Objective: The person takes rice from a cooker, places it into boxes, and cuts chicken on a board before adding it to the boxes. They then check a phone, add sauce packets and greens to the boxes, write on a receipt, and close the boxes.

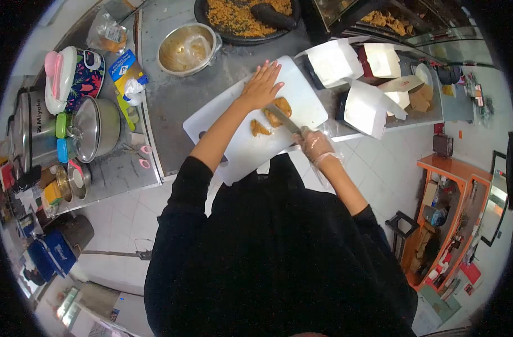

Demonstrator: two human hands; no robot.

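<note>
A white cutting board (234, 151) lies on the steel counter in the head view. Brown fried pieces (260, 129) rest on it, one larger piece (283, 105) by my fingers. My left hand (261, 85) lies flat on the board, fingers spread, pressing beside that piece. My right hand (314, 144), in a clear plastic glove, grips a knife (284, 119) whose blade crosses the fried pieces.
A steel bowl (188, 48) and a dark pan of yellow crumbs (239, 19) sit beyond the board. Open white paper boxes (363, 101) stand to the right. Pots, a kettle (34, 132) and containers crowd the left counter. White tiled floor (380, 168) lies below.
</note>
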